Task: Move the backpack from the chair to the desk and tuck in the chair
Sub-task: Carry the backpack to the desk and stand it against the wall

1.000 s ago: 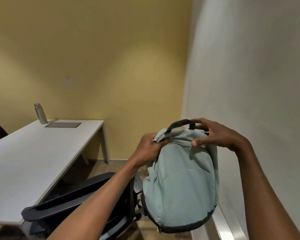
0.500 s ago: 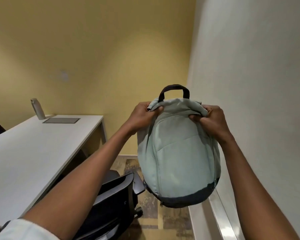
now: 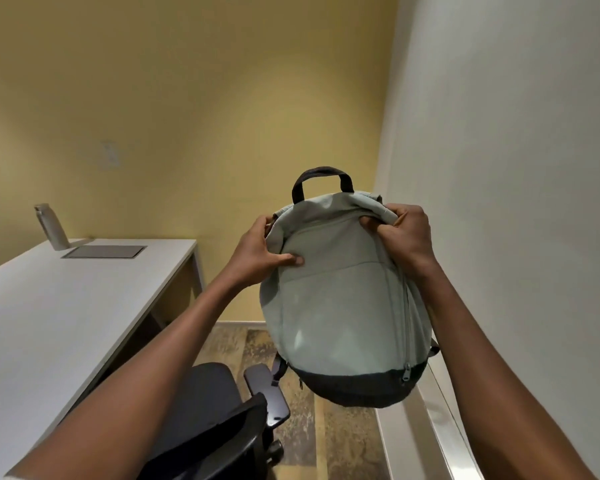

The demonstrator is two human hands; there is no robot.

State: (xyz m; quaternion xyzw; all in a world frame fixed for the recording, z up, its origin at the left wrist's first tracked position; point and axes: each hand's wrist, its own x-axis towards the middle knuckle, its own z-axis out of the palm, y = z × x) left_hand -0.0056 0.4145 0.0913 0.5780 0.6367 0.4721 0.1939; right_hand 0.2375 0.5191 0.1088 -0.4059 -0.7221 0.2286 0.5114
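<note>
Pale green fabric with a dark base makes up the backpack, seen from the head camera hanging in the air, upright, clear of the chair below and to the right of the white worktop. The left hand grips its upper left side, thumb pressed flat on the front panel and the other fingers wrapped behind, out of sight. The right hand bunches the cloth at the top right corner, its fingers curled tight and pinching a fold. The black carry handle stands free above both hands. The black chair stands on the patterned floor, beside the worktop edge, one armrest below the bag's bottom. On the far end of the worktop stand a grey bottle and a flat dark panel.
</note>
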